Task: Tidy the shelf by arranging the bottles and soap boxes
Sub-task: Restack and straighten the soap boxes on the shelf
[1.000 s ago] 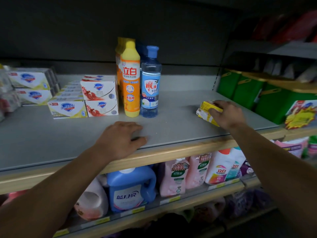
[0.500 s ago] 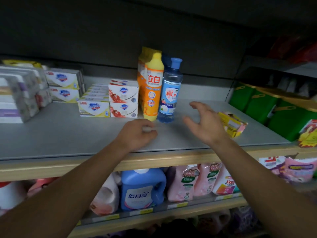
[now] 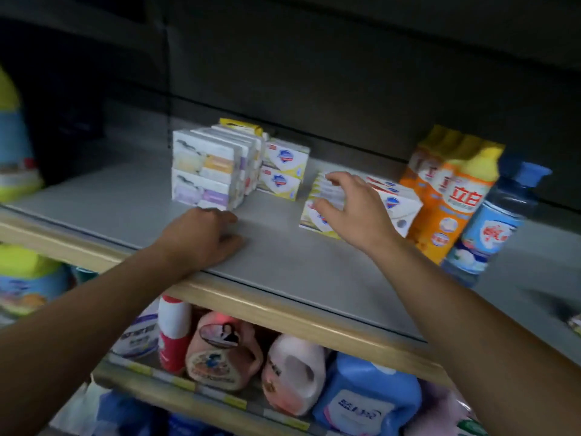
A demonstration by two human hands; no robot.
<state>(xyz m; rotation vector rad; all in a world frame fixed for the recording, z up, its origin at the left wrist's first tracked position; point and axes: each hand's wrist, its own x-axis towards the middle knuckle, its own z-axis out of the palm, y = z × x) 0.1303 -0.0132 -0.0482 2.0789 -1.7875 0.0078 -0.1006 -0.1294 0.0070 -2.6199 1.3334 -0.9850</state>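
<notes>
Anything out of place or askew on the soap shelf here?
Nothing is spilled or visibly damaged. The soap boxes under the right hand sit forward of, and angled differently from, the back stacks. A small pack lies alone at the far right edge, too blurred to identify. The left hand rests on the shelf.

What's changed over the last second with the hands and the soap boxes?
The right hand let go of the yellow box at the shelf's right, swung left past the bottles and now reaches, fingers spread, onto the low row of soap boxes; no grip shows yet. The view also swung left. The left hand stays resting on the shelf near its front edge, and the orange bottle and blue bottle stand as before.
</notes>
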